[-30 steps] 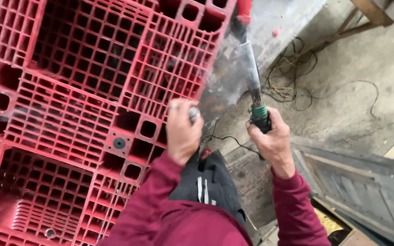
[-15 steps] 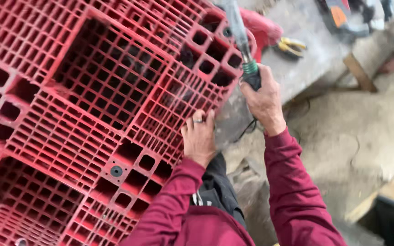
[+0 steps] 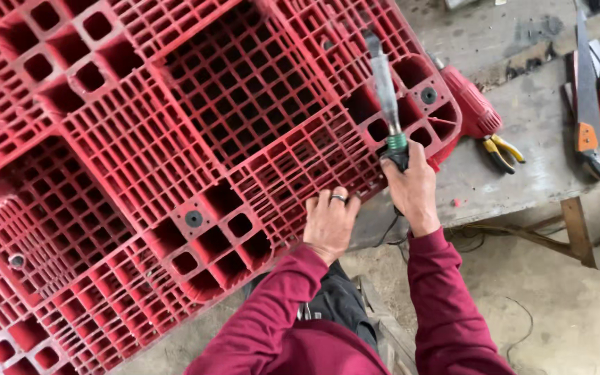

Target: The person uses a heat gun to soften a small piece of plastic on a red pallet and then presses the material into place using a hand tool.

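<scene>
A large red plastic pallet (image 3: 140,153) with a grid of ribs lies tilted across a workbench (image 3: 522,173), its underside up. My left hand (image 3: 330,223), a ring on one finger, rests flat on the pallet's near edge, fingers spread, holding nothing. My right hand (image 3: 411,187) grips the black handle of a hot-air welding tool (image 3: 387,97) with a green collar and a long metal barrel. The barrel points away from me over the pallet's right corner. Both sleeves are maroon.
A red power tool (image 3: 472,104) and yellow-handled pliers (image 3: 501,151) lie on the bench just right of the pallet. A handsaw (image 3: 585,104) and other tools lie at the far right. The bench's wooden leg (image 3: 578,232) and loose wires (image 3: 473,239) sit over the concrete floor.
The view has shifted, so the pallet corner and bench now sit further into the frame. My left hand moved from a closed grip to lying flat on the pallet edge. My right hand keeps hold of the tool.
</scene>
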